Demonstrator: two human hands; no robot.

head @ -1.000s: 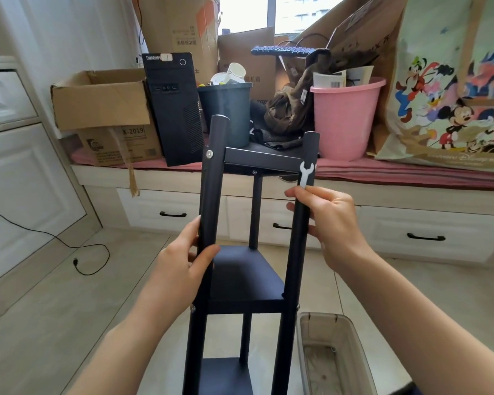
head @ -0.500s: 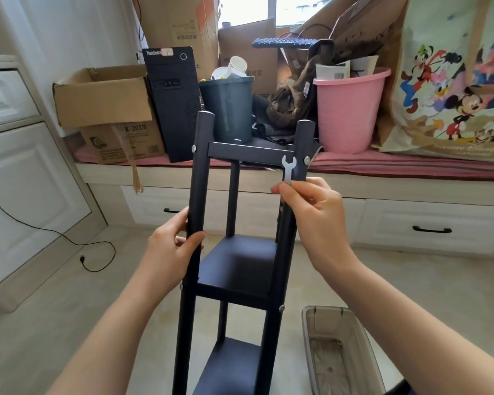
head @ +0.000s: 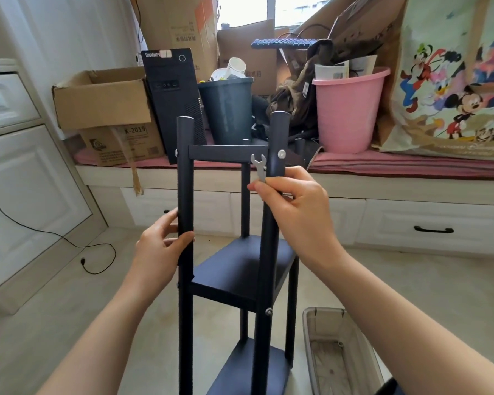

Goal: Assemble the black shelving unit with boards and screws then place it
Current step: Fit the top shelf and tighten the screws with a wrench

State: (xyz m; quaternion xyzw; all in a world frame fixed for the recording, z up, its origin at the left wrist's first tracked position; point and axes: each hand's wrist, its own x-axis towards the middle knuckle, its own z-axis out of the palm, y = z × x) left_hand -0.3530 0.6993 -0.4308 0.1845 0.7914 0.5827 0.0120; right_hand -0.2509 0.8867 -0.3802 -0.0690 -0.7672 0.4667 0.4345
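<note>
The black shelving unit (head: 234,266) now stands nearly upright at centre, no longer leaning as a second ago, so it seems ready for placing. The left hand (head: 160,246) grips the 9 o'clock post. The right hand (head: 294,206) pinches a small wrench (head: 259,168) against the 3 o'clock post. The computer tower (head: 174,104) at 11 o'clock reads "ThinkCentre"; the cardboard box (head: 103,98) reads "X-2019".

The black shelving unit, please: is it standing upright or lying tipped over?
Upright: the black shelving unit has vertical posts and level boards, and the left hand grips one post.
</note>
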